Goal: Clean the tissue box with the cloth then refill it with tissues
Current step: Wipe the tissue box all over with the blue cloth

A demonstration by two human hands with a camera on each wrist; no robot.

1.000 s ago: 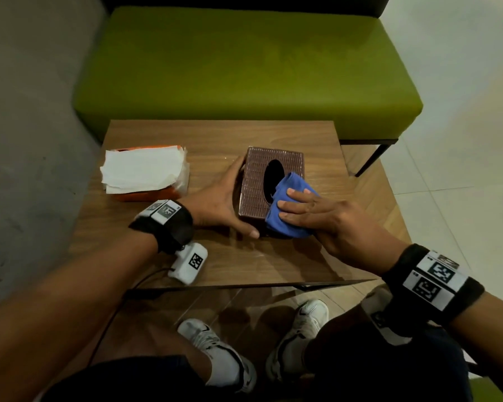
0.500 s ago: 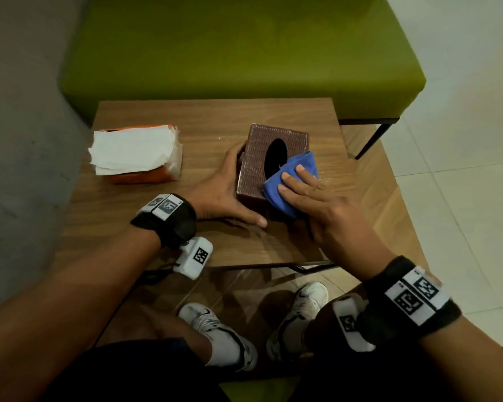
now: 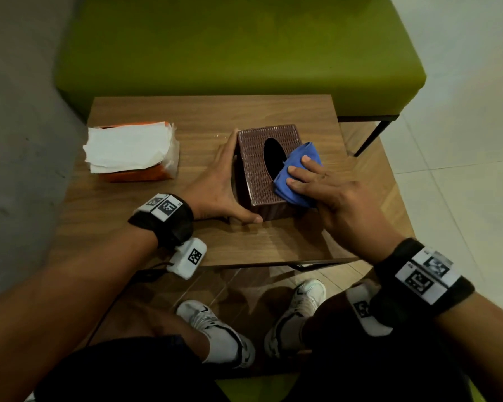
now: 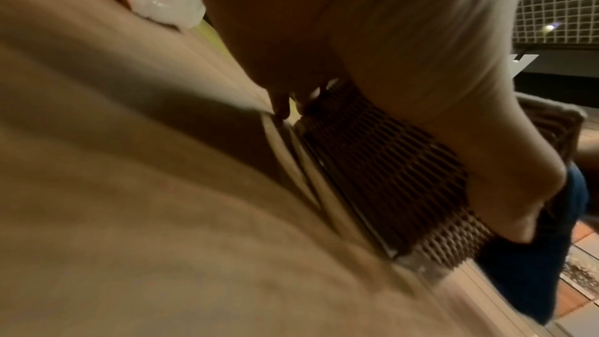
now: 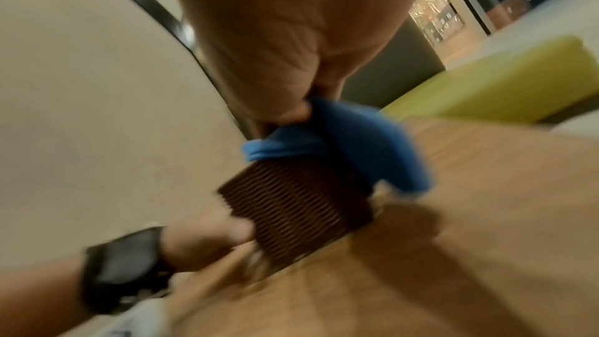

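A brown woven tissue box (image 3: 256, 175) with a dark oval opening stands on the wooden table (image 3: 186, 117). My left hand (image 3: 218, 184) holds it, fingers along its left side and thumb round the near face; the left wrist view shows that side (image 4: 389, 176). My right hand (image 3: 325, 187) presses a blue cloth (image 3: 302, 152) on the box's top right, beside the opening. The cloth hangs over the right edge (image 5: 366, 147) with the thumb pinched into it. An open orange pack of white tissues (image 3: 128, 152) lies at the table's left.
A green bench (image 3: 230, 47) runs along the table's far edge, with a black leg (image 3: 372, 137) at its right. A grey wall is on the left, pale floor tiles on the right. My knees and white shoes (image 3: 215, 329) are below the near edge.
My right hand has slid the cloth from the box's near right corner farther along the top right edge. The left hand keeps its hold on the box.
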